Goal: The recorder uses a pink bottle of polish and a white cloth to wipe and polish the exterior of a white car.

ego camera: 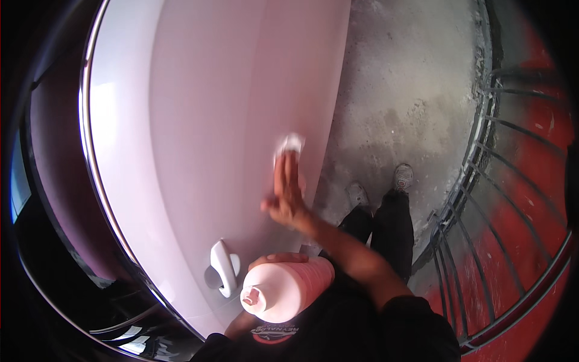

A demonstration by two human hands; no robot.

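Note:
My right hand (287, 194) lies over the pale pink-looking car door panel (203, 135), its fingers extended over a small white pad or cloth (291, 144) on the paint. The hand and pad are blurred. In my left hand (282, 258) is a large pale plastic bottle (278, 296) with a flip-top cap, tilted close to my torso; the fingers wrap its far side and the palm is hidden. A door handle (223, 269) of the car sits just left of the bottle.
Chrome window trim (86, 117) and dark glass run along the left. My shoes (403, 176) stand on a stained concrete floor (398, 81). A metal railing (491, 181) with bars curves along the right, with red surface beyond it.

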